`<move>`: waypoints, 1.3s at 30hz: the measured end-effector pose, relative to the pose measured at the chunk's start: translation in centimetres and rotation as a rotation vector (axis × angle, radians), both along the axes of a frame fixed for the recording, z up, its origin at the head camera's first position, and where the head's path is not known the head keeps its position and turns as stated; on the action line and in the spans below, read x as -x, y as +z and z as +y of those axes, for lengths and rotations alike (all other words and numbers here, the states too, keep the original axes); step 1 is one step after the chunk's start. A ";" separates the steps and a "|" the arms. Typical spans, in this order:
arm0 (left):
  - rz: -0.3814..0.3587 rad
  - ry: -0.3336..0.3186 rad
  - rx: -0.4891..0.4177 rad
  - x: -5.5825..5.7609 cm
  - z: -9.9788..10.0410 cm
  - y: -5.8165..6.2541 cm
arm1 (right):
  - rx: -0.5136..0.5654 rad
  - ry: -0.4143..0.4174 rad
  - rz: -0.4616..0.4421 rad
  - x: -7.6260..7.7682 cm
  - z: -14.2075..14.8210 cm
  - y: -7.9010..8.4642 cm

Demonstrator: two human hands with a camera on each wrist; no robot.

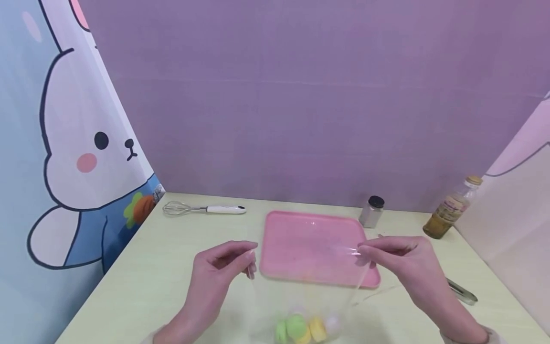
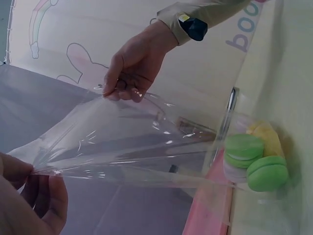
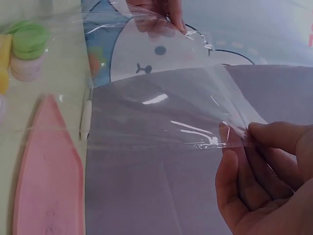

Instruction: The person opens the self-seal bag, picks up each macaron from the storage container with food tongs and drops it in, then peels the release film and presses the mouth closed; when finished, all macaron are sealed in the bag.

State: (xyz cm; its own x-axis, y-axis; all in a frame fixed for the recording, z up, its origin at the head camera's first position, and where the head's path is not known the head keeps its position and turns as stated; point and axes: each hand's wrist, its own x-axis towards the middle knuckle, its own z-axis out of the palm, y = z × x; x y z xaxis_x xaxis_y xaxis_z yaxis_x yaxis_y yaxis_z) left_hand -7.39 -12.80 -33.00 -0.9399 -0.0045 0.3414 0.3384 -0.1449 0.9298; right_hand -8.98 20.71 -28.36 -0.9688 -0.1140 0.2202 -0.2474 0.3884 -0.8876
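Note:
A clear plastic bag (image 2: 132,137) is stretched upright between my two hands. My left hand (image 1: 221,270) pinches one upper corner between thumb and fingers. At the opposite corner, the right hand (image 1: 404,267) pinches the film with thumb and forefinger. Several macarons lie in the bottom of the bag, close over the table: green macarons (image 2: 267,173), a yellow macaron (image 1: 317,328) and a pale pink one (image 1: 332,325). Behind the bag sits a pink tray (image 1: 311,227), partly seen through the film.
A whisk (image 1: 204,209) lies at the table's back left. A small black-capped jar (image 1: 372,212) stands behind the tray's right corner, and a corked bottle (image 1: 451,208) at the far right. Metal tongs (image 1: 462,291) lie partly hidden by the right forearm.

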 end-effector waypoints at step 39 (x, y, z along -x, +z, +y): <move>0.420 -0.395 -0.022 2.8 -1.6 -0.4 | 0.399 0.499 0.466 1.4 2.4 -3.8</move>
